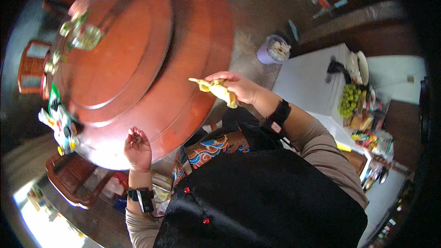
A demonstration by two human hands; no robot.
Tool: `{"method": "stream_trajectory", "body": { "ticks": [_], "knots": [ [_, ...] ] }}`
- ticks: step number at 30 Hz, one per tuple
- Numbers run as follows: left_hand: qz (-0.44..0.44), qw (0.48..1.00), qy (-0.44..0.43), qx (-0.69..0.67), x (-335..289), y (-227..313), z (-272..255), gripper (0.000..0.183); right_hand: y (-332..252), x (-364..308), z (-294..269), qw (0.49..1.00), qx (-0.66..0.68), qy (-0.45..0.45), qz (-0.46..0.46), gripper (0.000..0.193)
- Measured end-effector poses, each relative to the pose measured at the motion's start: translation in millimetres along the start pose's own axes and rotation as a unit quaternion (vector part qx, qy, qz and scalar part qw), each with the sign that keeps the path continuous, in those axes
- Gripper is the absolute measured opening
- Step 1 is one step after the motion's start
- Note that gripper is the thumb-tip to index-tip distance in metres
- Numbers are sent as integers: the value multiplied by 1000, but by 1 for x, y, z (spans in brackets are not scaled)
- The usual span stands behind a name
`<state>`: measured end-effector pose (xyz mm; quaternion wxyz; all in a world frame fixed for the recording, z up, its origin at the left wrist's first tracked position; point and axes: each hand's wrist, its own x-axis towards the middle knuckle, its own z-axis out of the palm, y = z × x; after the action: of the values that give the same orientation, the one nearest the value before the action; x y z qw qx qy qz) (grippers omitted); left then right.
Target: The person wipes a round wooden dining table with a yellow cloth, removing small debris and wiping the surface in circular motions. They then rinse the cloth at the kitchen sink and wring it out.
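Note:
A crumpled yellow cloth [218, 90] hangs from my right hand [241, 88], which pinches it beside the right edge of a round reddish-brown wooden table [202, 59]. Over the table's near edge, my left hand [138, 150] is turned palm up with its fingers curled. Something small and dark shows in that palm, too small to name. On the table sits a raised round turntable [133, 55] with a shiny rim.
A glass vase [86, 36] with flowers stands on the turntable's left side. Packages [62, 128] crowd the table's left edge. Wooden chairs [69, 181] stand around. To the right are a lilac waste bin [271, 53], a white cabinet [312, 78] and green grapes [350, 100].

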<state>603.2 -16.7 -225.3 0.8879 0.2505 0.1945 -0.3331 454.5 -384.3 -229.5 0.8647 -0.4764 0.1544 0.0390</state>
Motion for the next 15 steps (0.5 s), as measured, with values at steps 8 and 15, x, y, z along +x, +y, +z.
{"method": "stream_trajectory", "body": {
  "ticks": [8, 15],
  "knots": [
    [-267, 959, -61, 66, 90, -227, 165, 16, -16, -185, -187, 951, 205, 218, -76, 38],
    [-384, 911, -52, 141, 155, -416, 241, 19, -20, -266, -256, 883, 316, 310, -155, 40]
  ]
}}
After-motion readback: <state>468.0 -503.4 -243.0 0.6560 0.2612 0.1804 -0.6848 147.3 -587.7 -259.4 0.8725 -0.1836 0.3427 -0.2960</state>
